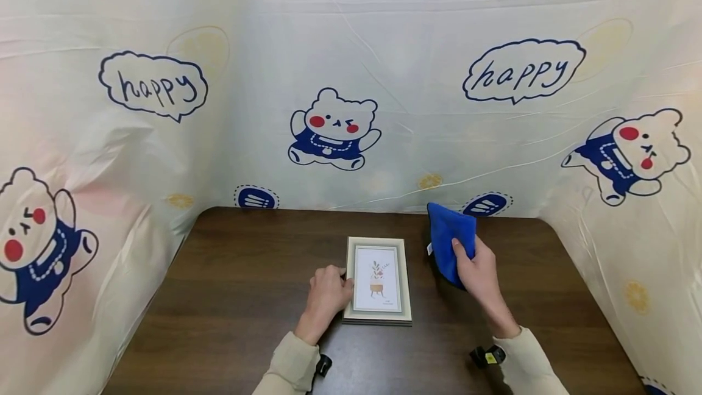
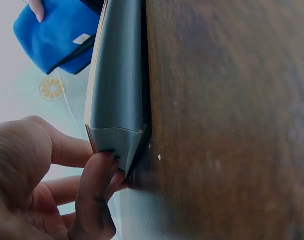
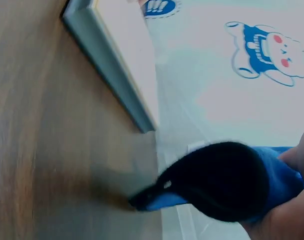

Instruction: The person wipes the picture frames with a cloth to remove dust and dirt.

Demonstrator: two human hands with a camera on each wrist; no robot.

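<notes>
A cream picture frame (image 1: 406, 279) with a potted-plant print lies face up on the brown table. My left hand (image 1: 328, 291) grips its left edge. Seen from the left wrist, the thumb and fingers of that hand (image 2: 47, 175) close around a corner of the thick grey side of the frame (image 2: 117, 75). To the right of the frame, my right hand (image 1: 479, 267) holds a folded blue cloth (image 1: 446, 230) above the table, thumb on its front face. A dark underside and a small white tag show on the cloth (image 3: 226, 180) in the right wrist view.
The brown wooden table (image 1: 236, 297) ends at a pale curtain (image 1: 411, 47) printed with bears and "happy" bubbles, which encloses the back and both sides. Dark wrist devices sit at both sleeves, the right one (image 1: 487, 356) beside the cuff.
</notes>
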